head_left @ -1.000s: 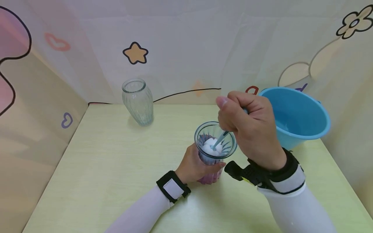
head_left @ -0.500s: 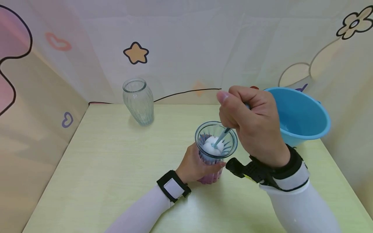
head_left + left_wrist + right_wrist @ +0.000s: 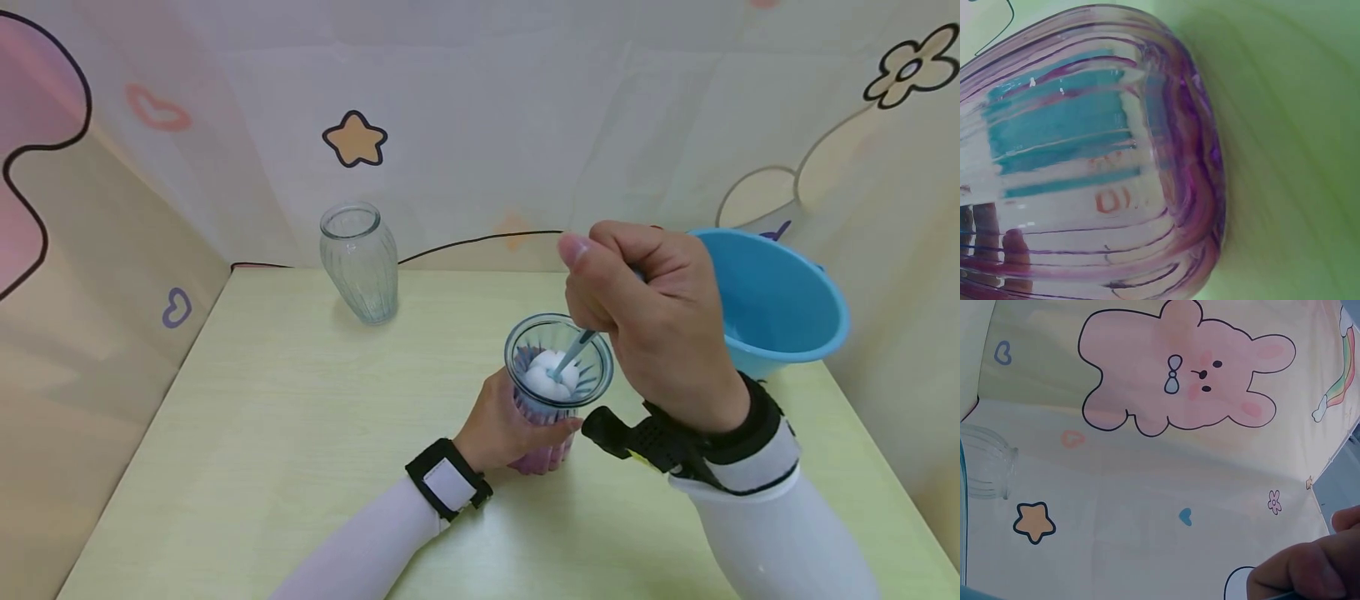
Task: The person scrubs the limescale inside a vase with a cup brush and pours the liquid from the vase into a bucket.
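Observation:
In the head view, my left hand (image 3: 502,427) grips a ribbed, purple-tinted glass vase (image 3: 546,460) around its side. The left wrist view shows the vase's ribbed wall (image 3: 1200,162) up close, with finger shapes at the lower left. My right hand (image 3: 652,321) is fisted around the blue handle of a bottle brush (image 3: 576,350) above and right of the vase mouth. Its lobed white sponge-like head (image 3: 546,379) sits inside the vase, with the handle leaning right. Curled fingers of the right hand (image 3: 1310,569) fill the lower right corner in the right wrist view.
A second, clear glass vase (image 3: 360,271) stands at the back left of the pale table (image 3: 300,400). A blue basin (image 3: 787,346) is at the right, behind my right wrist. A printed cloth wall (image 3: 465,125) closes off the back and sides.
My right hand has shifted slightly right with the brush handle since the first frame. The left hand keeps its hold on the vase, and the view has tilted a little.

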Motion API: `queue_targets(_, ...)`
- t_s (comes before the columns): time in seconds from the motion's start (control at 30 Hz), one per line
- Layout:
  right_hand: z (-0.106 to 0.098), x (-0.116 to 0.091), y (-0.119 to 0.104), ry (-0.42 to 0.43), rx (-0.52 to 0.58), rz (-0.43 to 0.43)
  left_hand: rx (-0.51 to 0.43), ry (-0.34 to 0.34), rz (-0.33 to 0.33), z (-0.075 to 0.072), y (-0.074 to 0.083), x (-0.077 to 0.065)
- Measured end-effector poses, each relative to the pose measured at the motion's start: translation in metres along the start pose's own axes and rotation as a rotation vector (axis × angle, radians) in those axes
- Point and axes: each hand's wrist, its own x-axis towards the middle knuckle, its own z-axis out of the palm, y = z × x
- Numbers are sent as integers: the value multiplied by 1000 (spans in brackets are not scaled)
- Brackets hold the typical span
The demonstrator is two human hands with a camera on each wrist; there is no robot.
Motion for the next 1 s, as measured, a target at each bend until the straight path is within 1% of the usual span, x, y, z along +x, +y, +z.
queue_targets(0.33, 5, 3, -6, -3, -27, -16, 3, 1, 1, 0, -1, 0)
queue_targets(0.63, 7, 4, -11, -1, -35, -27, 9, -10, -32, 1, -2, 0)
queue_targets(0.87, 8, 5, -16, 5, -22, -55, -4, -14, -60, 1, -1, 0)
queue_targets(1.0, 9, 6, -19, 7, 3, -68, -6, -14, -57, 1, -2, 0)
